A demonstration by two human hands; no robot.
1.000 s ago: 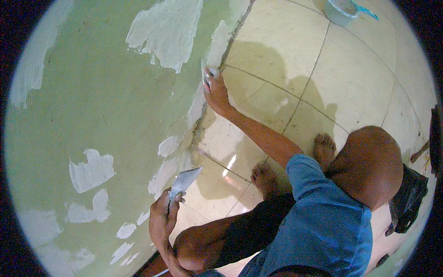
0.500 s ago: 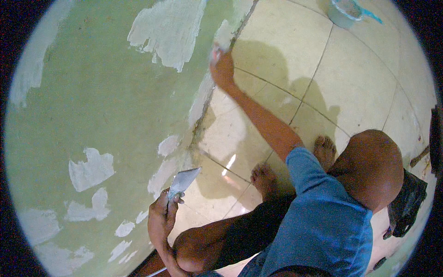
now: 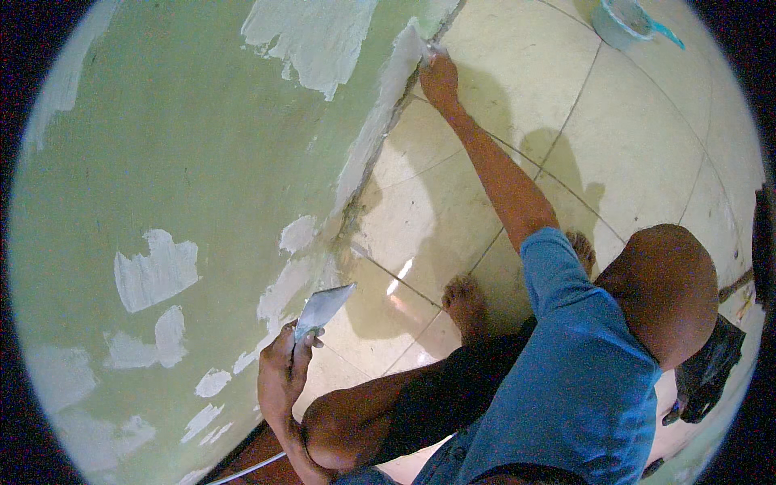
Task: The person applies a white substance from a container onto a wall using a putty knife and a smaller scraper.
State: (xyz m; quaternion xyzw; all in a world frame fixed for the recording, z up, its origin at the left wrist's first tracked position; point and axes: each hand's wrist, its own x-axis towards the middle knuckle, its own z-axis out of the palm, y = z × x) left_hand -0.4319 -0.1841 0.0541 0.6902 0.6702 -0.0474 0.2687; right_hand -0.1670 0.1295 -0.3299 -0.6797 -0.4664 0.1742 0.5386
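My left hand [image 3: 283, 368] rests by my left knee, fingers closed round a putty knife. Its wide grey metal blade [image 3: 326, 309] points up and to the right, just off the wall. With my right arm stretched far forward, my right hand [image 3: 439, 79] is closed at the foot of the green wall [image 3: 218, 178]. It grips a small pale scraper [image 3: 428, 52], mostly hidden by the fingers and blurred. Beside it, a strip of whitish putty [image 3: 380, 133] runs along the wall's bottom edge.
Whitish patches [image 3: 311, 40] are scattered over the wall. Cream floor tiles [image 3: 517, 89] meet it at a dark seam. A light-blue dipper [image 3: 621, 23] with a handle stands at the far right. A black plastic bag [image 3: 711, 372] lies beside my right knee [image 3: 659, 295].
My right hand has slid forward along the wall's bottom edge, farther from me, and the putty strip behind it looks more continuous. My left hand holds its place; the view has shifted slightly.
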